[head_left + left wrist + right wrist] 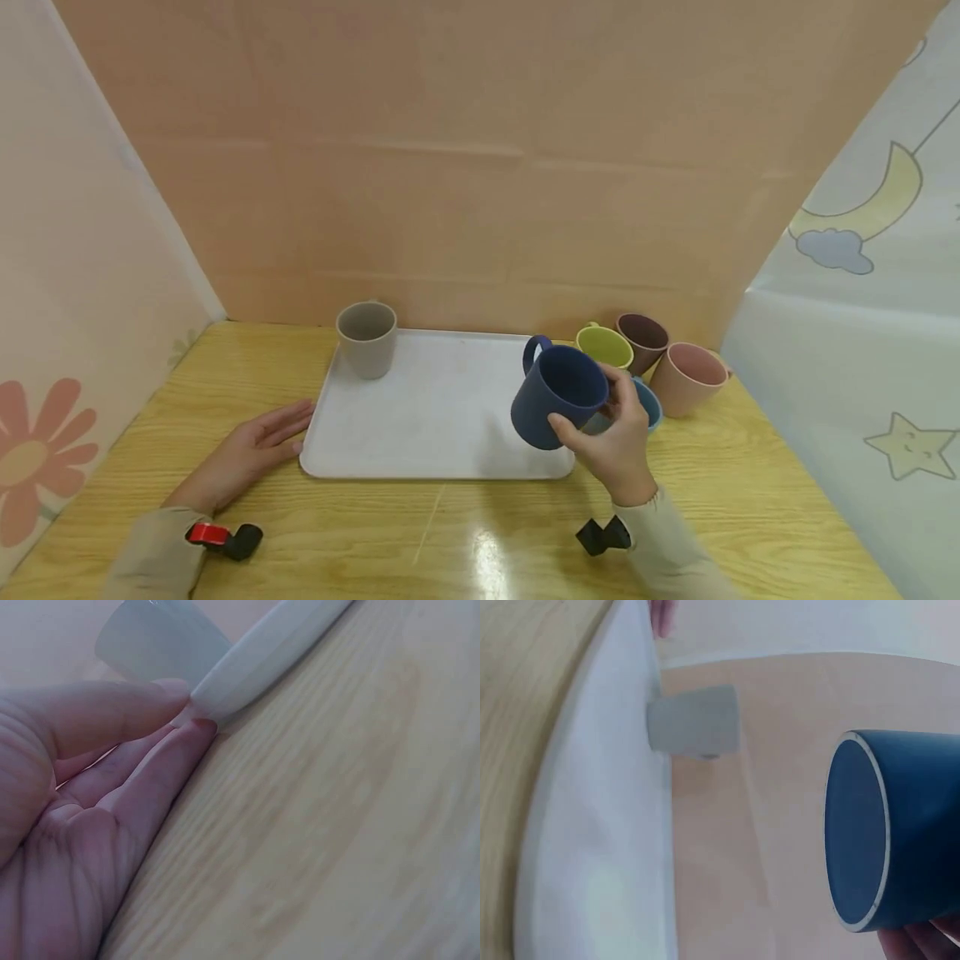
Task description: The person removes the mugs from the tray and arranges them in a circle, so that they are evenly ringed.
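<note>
My right hand (617, 437) grips a dark blue mug (553, 408) by its body, thumb on the near side. The mug hangs tilted above the right part of a white tray (442, 417), its handle pointing away; its pale-rimmed base (857, 832) faces the right wrist camera. On the tray's far left corner a grey mug (367, 346) stands upright. My left hand (251, 450) lies by the tray's left edge with fingers extended. In the left wrist view, the thumb and fingertips of that hand touch the tray's rim (240, 675).
Right of the tray, several mugs stand close together: yellow-green (603, 346), dark maroon (642, 340), pink (690, 379) and light blue (648, 404), the last partly behind my right hand. A wooden table (360, 533) bears everything. Papered walls (420, 217) rise behind and at both sides.
</note>
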Motion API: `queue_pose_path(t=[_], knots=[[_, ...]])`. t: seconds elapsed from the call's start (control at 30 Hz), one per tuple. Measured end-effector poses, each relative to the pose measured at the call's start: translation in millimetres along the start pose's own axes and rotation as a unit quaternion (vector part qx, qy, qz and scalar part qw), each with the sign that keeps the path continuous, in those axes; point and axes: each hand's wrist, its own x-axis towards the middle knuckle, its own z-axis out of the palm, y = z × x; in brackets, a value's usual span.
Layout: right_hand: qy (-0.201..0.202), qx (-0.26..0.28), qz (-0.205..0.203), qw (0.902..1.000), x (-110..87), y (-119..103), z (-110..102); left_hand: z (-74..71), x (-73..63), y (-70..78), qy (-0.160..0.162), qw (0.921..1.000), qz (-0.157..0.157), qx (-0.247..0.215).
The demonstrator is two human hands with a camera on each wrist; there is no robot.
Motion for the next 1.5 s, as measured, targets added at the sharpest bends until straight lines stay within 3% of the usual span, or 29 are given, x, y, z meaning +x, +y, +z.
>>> queue_pose_path(t=[0.33,0.53,0.63,0.83,1.1,1.33,1.5], knots=[[0.07,0.057,-0.026,0.9956,0.4,5,-45,-0.1,-6.4,1.7,0.008,0.9998,-0.015,0.009],[0.106,0.13,-0.017,0.9857,-3.6,6,-78,6.3,-6.5,3.0,0.006,0.9996,-0.021,0.016],[0.127,0.103,-0.01,0.9866,-5.8,5,-93,7.6,-4.7,4.2,0.002,0.9997,-0.021,0.012],[0.149,-0.007,0.013,0.9887,-11.2,3,-116,7.5,-3.5,7.4,0.003,0.9996,-0.027,0.005],[0.153,-0.136,0.104,0.9733,-24.5,2,-141,9.1,-6.6,5.1,0.003,0.9997,-0.024,0.002],[0.146,-0.169,0.161,0.9615,-33.0,12,-151,7.9,-5.8,0.6,0.003,0.9997,-0.024,-0.002],[0.142,-0.164,0.207,0.9541,-35.0,21,-158,10.4,-4.0,-3.6,0.002,0.9998,-0.02,-0.01]])
